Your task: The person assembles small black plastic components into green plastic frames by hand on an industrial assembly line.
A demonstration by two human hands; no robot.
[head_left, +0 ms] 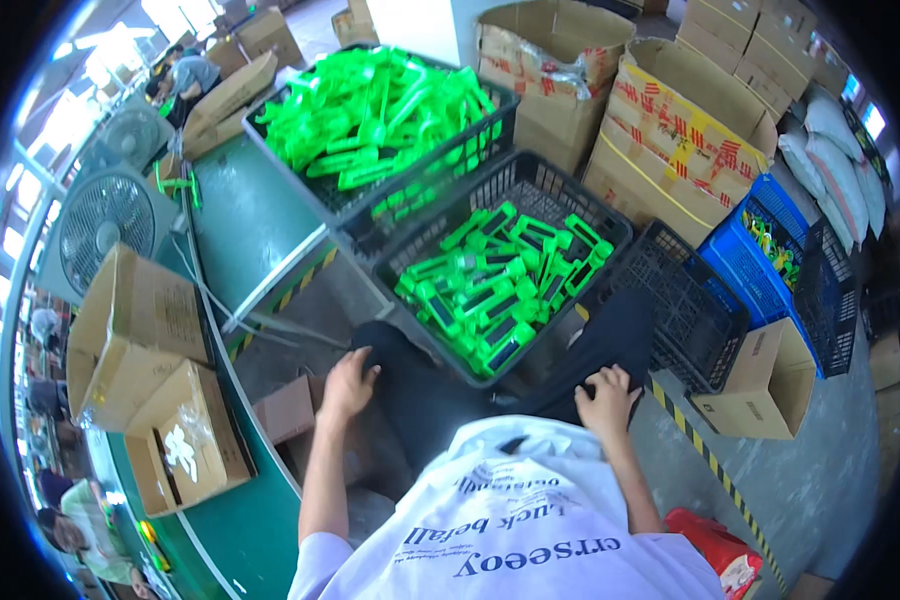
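My left hand rests at the side of my left knee, its thumb apart from the fingers and nothing in it. On my right thigh lies my right hand, fingers spread and slightly bent, also holding nothing. Between and beyond my knees stands a black plastic crate. Inside it is a loose heap of bright green plastic parts with dark strips along them. A second black crate, behind it to the left, is heaped with bright green, longer plastic pieces. Neither hand touches a crate.
Large cardboard boxes stand behind the crates. To the right are an empty black crate, a blue crate and an open carton. A green bench with cartons and a fan runs along the left, near a co-worker.
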